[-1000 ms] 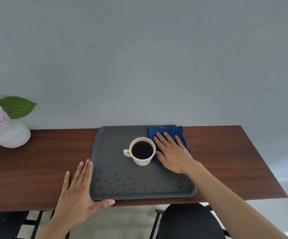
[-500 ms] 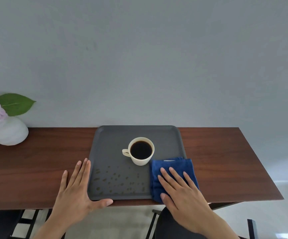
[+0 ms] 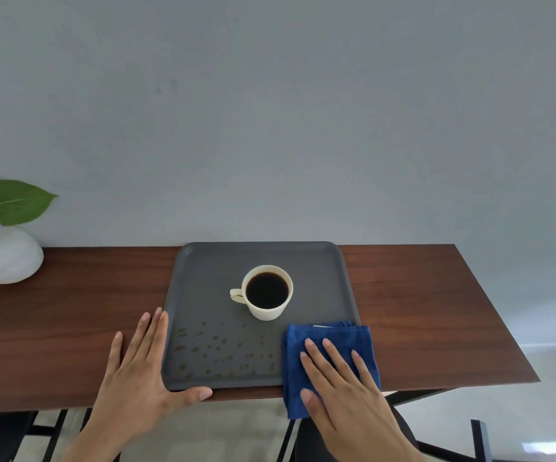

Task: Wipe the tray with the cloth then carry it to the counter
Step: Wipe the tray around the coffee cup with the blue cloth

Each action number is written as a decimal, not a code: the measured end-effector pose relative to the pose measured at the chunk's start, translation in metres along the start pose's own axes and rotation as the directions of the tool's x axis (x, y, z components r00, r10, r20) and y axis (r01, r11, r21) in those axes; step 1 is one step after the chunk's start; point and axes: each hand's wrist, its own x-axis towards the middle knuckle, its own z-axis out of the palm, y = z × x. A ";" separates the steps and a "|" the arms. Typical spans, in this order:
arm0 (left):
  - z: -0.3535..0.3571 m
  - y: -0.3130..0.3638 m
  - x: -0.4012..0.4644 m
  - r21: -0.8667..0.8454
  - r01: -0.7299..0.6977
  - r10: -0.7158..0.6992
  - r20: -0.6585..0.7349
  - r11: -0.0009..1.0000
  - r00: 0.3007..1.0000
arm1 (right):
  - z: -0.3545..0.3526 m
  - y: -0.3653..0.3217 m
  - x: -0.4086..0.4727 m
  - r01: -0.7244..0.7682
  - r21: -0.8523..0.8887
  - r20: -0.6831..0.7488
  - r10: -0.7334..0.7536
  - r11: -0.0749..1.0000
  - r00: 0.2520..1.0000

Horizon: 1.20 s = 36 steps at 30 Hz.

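tray: matt grey plastic | cloth: blue terry fabric | table: smooth wood-grain

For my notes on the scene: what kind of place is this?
Probably a home or a small café corner, though I cannot be sure: a narrow wooden table against a plain wall, a cup of coffee on a tray, a flower vase.

I see a plain grey wall behind a dark wooden table, with pale floor at lower right.
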 end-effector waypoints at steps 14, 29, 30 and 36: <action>-0.004 0.002 -0.001 -0.034 0.001 -0.001 0.005 0.999 1.000 | -0.007 0.023 0.081 0.004 0.048 0.026 -0.005 0.999 1.000; 0.000 0.000 -0.001 0.002 -0.011 0.011 -0.005 1.000 1.000 | -0.024 0.053 0.178 0.008 0.052 0.080 -0.012 0.999 0.997; 0.000 0.000 -0.001 0.005 -0.011 0.011 -0.009 1.000 1.000 | -0.024 0.053 0.178 0.008 0.053 0.083 -0.013 0.999 0.996; -0.002 0.003 -0.002 0.004 0.012 -0.012 0.008 1.000 1.000 | -0.019 0.052 0.154 0.023 0.033 0.081 -0.026 0.999 0.996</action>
